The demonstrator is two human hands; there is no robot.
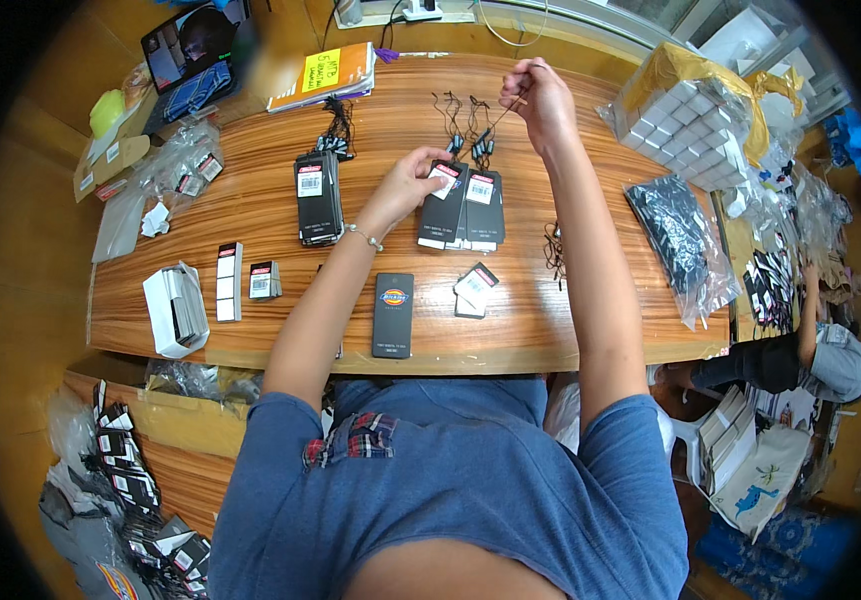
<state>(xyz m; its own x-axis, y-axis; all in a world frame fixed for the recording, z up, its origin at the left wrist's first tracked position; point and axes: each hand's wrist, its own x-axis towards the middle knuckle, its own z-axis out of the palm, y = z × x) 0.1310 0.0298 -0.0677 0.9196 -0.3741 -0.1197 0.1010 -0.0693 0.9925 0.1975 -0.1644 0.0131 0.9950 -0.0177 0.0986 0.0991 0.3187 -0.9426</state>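
Observation:
Two overlapping groups of black hang tags (485, 215) with white barcode labels lie on the table in front of me, their looped black strings (472, 120) spread toward the far side. My left hand (415, 185) is at the left group, thumb and fingers closed at the upper edge of a tag beside its barcode label. Raised to the right of them, my right hand (540, 100) pinches a thin black string that runs down toward the tags. Left of my left hand rests a thick stack of strung black tags (320, 205). A single black tag (392, 315) lies near the front edge.
Small barcode cards (475, 290) sit near the front, with a white box of cards (178, 310) at left. Loose black strings (554, 250) lie by my right forearm. Farther right are a plastic-wrapped dark bundle (680, 240) and stacked white boxes (680, 130). Another person (835, 360) is at far right.

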